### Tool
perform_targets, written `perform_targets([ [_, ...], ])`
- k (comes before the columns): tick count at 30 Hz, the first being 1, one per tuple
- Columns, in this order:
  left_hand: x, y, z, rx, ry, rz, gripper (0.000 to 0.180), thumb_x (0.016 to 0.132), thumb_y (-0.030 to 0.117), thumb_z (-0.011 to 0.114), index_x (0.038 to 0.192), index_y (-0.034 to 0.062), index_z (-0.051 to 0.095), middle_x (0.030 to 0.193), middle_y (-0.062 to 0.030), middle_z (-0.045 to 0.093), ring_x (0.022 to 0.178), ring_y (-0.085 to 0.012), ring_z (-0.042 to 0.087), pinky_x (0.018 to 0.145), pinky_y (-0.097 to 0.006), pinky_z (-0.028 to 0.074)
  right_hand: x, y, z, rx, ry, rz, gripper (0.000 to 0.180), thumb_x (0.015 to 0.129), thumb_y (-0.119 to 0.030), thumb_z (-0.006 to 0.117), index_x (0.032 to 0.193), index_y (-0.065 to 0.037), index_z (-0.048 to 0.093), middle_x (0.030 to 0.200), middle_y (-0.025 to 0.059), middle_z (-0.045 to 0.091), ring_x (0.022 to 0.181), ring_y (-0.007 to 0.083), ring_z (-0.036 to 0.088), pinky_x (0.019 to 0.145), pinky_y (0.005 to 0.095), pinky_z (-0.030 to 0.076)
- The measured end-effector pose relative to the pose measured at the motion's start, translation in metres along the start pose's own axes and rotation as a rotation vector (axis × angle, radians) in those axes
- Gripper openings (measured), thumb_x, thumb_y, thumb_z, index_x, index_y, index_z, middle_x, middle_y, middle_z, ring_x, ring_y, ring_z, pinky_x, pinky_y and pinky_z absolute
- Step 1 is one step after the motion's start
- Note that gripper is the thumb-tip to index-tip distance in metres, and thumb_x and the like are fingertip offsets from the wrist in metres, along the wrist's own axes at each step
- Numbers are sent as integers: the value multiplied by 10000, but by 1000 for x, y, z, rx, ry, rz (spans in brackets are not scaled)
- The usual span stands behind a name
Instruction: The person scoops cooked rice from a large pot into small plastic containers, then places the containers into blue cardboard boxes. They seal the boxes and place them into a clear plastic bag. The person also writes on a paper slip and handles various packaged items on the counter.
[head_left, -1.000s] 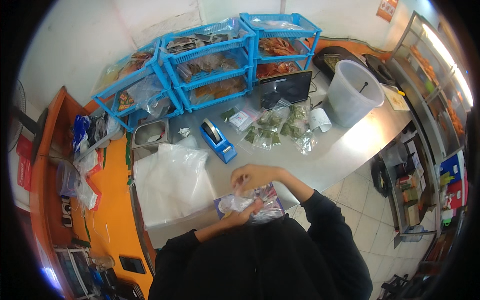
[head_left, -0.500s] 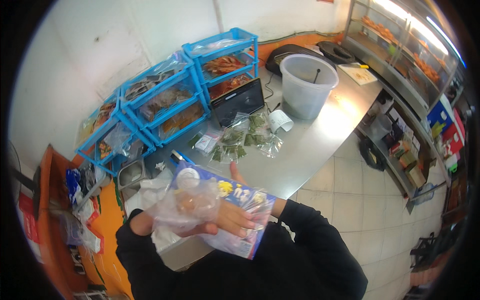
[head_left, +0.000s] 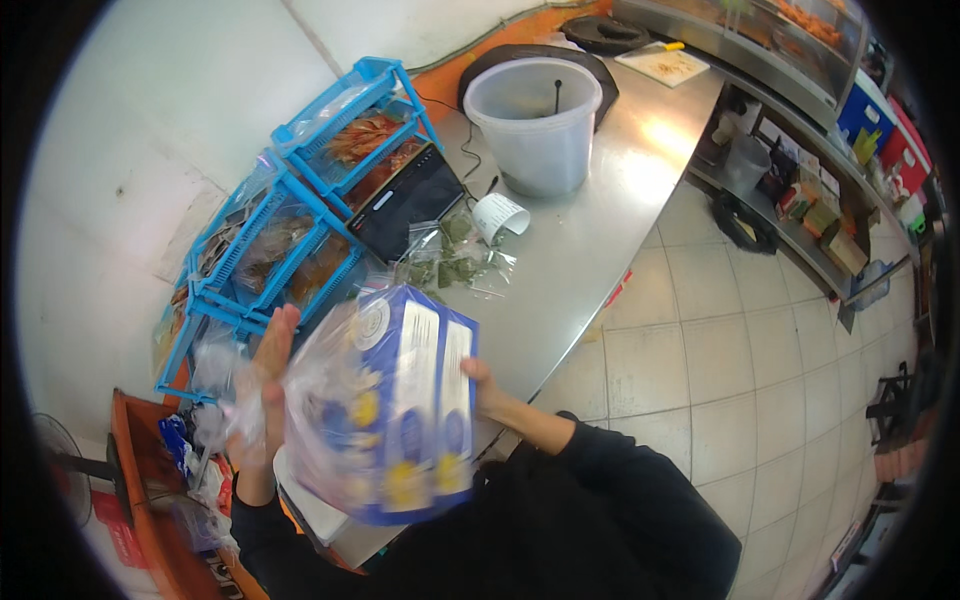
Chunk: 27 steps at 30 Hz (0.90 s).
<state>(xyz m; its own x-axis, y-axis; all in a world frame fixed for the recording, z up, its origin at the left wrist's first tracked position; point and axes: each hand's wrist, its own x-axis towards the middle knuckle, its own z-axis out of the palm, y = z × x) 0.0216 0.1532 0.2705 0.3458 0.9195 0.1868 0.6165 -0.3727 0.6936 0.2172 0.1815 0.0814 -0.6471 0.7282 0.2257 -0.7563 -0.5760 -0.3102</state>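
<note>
In front of me a blue box (head_left: 420,370) with white panels and yellow pictures stands tilted, partly inside a clear plastic bag (head_left: 325,400). My right hand (head_left: 487,392) grips the box at its right edge, thumb on the near face and its other fingers hidden behind. To the left of the box is my left hand (head_left: 268,365), its fingers stretched upward and somewhat blurred. Crumpled plastic of the bag hangs about its palm and wrist.
Blue stacked racks (head_left: 270,260) with packaged goods line the wall. A black tablet (head_left: 405,200), small bags of green leaves (head_left: 450,265), a paper roll (head_left: 500,215) and a translucent bucket (head_left: 540,130) stand on the metal table (head_left: 600,230). A cutting board (head_left: 665,65) lies farther back.
The box has turned so its panelled side faces me. My left hand has moved left off the box, and my right hand now shows at its right edge. The view has shifted right.
</note>
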Motion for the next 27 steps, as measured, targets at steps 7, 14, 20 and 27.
perform_targets([
  [7, 18, -45, 36, 1549, -266, 634, 567, 884, 442, 259, 1311, 70, 300, 1369, -69, 291, 1273, -162, 246, 1053, -405, 102, -54, 52, -37, -1429, -269, -1337, 676, 694, -288, 668, 1259, -185, 311, 1130, 87, 430, 1067, 245, 426, 827, 404, 348],
  [14, -61, -137, 145, 166, -423, 470, 446, 719, 178, 533, 1154, 83, 494, 1103, -90, 524, 1105, -258, 447, 925, -437, 347, -60, 167, -23, -1573, -670, 121, 389, 800, -272, 547, 1164, -169, 462, 1144, 127, 454, 1060, 311, 428, 866, 467, 322],
  [20, -58, -157, 214, -318, -377, 153, 371, 725, 191, 532, 1081, 87, 539, 1001, -134, 521, 1018, -292, 473, 876, -441, 360, 3, 80, 65, -1092, -947, 651, 216, 810, -198, 556, 944, -30, 576, 883, 120, 575, 899, 273, 542, 788, 377, 422],
  [27, -59, -159, 239, -517, -287, 122, 294, 732, 206, 532, 996, 92, 591, 881, -187, 517, 916, -331, 504, 818, -447, 375, 232, 203, 55, -1807, -843, 260, 140, 759, -145, 545, 816, -44, 623, 733, 147, 598, 689, 319, 575, 637, 376, 454],
])
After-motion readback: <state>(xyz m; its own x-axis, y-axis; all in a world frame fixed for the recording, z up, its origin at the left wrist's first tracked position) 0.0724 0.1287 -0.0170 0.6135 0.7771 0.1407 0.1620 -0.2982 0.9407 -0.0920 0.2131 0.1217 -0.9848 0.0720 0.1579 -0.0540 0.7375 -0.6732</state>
